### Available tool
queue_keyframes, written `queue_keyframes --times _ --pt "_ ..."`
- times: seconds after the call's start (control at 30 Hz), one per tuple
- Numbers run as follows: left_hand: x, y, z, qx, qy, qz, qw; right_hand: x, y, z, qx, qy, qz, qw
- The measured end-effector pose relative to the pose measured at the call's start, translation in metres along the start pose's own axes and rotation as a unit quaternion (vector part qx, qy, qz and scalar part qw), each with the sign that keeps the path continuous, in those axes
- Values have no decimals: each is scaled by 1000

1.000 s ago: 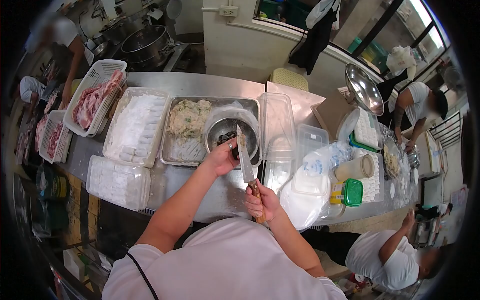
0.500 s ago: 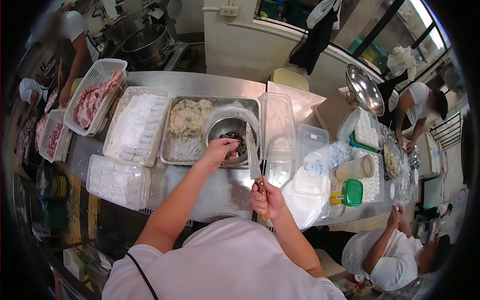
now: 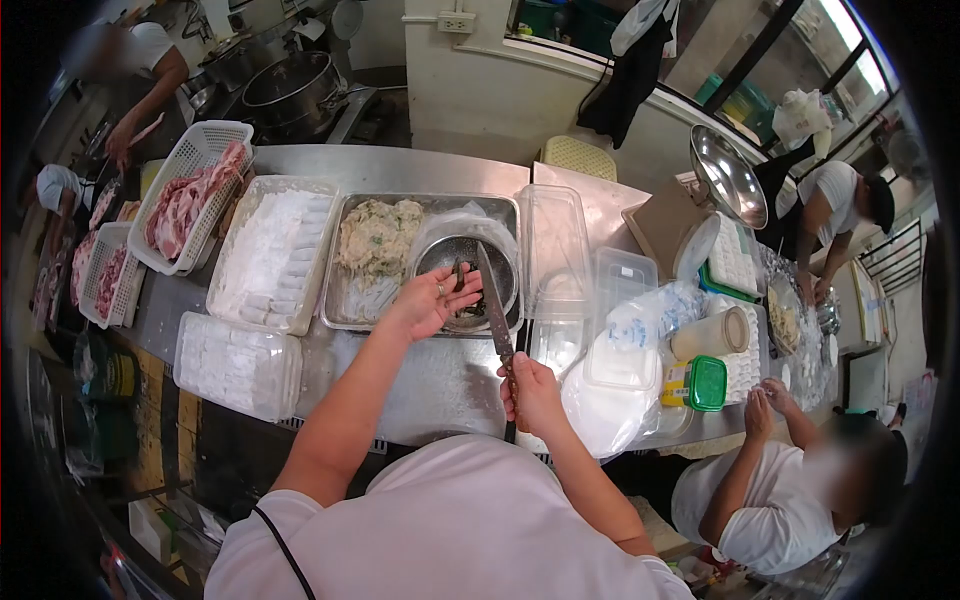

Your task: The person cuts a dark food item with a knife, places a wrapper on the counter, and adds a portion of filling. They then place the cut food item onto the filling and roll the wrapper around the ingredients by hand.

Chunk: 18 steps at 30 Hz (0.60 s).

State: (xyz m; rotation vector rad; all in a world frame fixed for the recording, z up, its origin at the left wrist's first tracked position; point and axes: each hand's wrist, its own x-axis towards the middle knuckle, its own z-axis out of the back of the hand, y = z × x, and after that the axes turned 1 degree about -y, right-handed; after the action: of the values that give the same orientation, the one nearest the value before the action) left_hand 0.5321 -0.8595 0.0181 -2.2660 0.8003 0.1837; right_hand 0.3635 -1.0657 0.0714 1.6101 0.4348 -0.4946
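Left hand: palm turned up over the bowl, ring on one finger, fingers half-curled, with a slim dark piece held loosely between thumb and fingers. Cannot tell what food it is. Right hand: fingers wrapped firmly round the wooden handle of a kitchen knife; blade points away from me, its tip above the bowl, just right of my left fingertips.

Directly under my left fingers: metal bowl, more dark pieces inside. Crumpled clear plastic lies beyond its far rim. The bowl sits in a shallow metal tray; in the same tray, ahead and left of my left fingers, a pale mince mixture flecked green.

Farther left of those fingers: plastic tub of white-dusted rolls, then a white basket of raw meat. Right of my knife hand: clear plastic bag with blue print, and a green-lidded tub.
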Motion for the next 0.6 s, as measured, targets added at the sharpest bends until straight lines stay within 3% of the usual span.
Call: queue_keyframes --times 0.17,0.27,0.6 --pt "-1 8 -9 -6 15 -30 999 2 -7 -13 -187 -74 107 974" --pt "-5 11 -18 -17 19 -50 998 -1 5 -20 -234 -110 127 958" --pt "-5 14 -34 -45 17 -72 996 -1 9 -21 -256 -130 140 948"
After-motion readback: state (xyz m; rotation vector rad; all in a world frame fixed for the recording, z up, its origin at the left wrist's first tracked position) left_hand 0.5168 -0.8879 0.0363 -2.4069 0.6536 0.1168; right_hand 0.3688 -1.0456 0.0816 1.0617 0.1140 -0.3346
